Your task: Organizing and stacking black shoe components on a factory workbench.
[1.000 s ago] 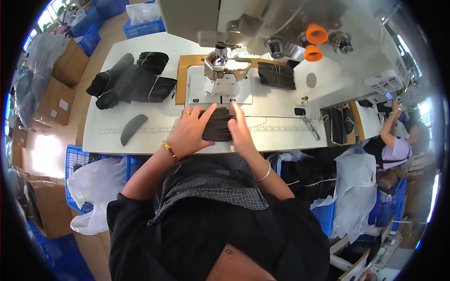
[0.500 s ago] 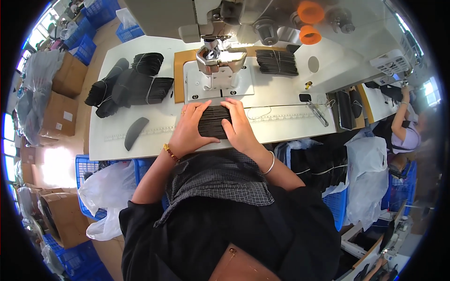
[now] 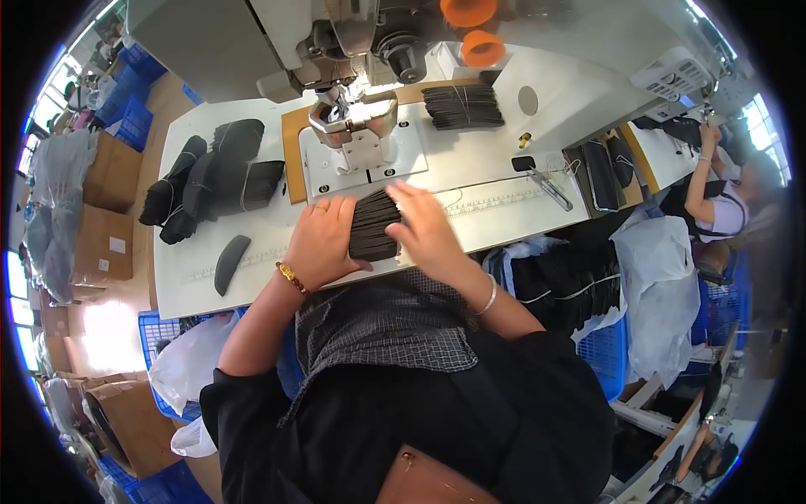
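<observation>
A stack of thin black fabric pieces point(image 3: 374, 227) stands on edge on the table near its front, just below the sewing machine's bed. My left hand point(image 3: 321, 242) is wrapped along the stack's left side, thumb at the near end, closed on it. At the right side is my right hand point(image 3: 426, 233), its fingers stretched and somewhat blurred, the thumb apart from them and close to the stack. Left of my hands, a single dark curved piece point(image 3: 231, 265) lies flat. Beyond them sits the sewing machine's metal presser area point(image 3: 357, 122).
Tied black bundles point(image 3: 201, 189) lie at the table's left; another bundle point(image 3: 463, 107) sits behind the machine bed. Thread snips point(image 3: 550, 189) rest at the right. Blue baskets with plastic bags point(image 3: 189, 361) flank me. A co-worker point(image 3: 718, 193) sits at far right.
My right hand has eased away from the stack's right side, its fingers lifting and blurring. The left hand keeps hold. The stack's pieces now slant more, and the whole view has shifted.
</observation>
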The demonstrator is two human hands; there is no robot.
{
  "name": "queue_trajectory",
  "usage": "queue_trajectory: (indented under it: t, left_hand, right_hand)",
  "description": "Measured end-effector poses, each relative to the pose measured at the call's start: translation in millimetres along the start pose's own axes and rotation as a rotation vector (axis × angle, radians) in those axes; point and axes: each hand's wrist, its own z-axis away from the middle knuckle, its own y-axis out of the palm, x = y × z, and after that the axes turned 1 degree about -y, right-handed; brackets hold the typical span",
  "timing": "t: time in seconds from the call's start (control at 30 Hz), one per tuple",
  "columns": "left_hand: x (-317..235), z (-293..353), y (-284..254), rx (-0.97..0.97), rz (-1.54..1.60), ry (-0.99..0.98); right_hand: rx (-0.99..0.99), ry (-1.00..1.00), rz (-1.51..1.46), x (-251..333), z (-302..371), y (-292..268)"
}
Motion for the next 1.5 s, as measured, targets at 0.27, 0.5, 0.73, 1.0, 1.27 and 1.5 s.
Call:
queue_trajectory:
  t: [0.27,0.5,0.73,1.0,1.27,1.5]
  left_hand:
    - [22,4,8,-0.065,0.708,-0.198]
    - [27,20,33,0.105,2.131,0.228]
    - [34,42,48,0.292,2.197,0.44]
    - [111,98,-7,0.085,1.486,0.245]
    - [36,60,5,-0.143,0.597,-0.301]
    - [66,85,-10,-0.003,1.483,-0.111]
  right_hand:
    - [0.021,0.086,0.42,-48,6,-41]
    - [0.213,0.251,-0.207,12,-31,-40]
    - [0.346,0.174,-0.375,43,-36,-41]
    - [0.373,0.277,-1.197,-35,-27,-68]
    - [0.951,-0.231,-0.441,112,-42,-64]
    - [0.064,0.031,0.214,23,-20,-31]
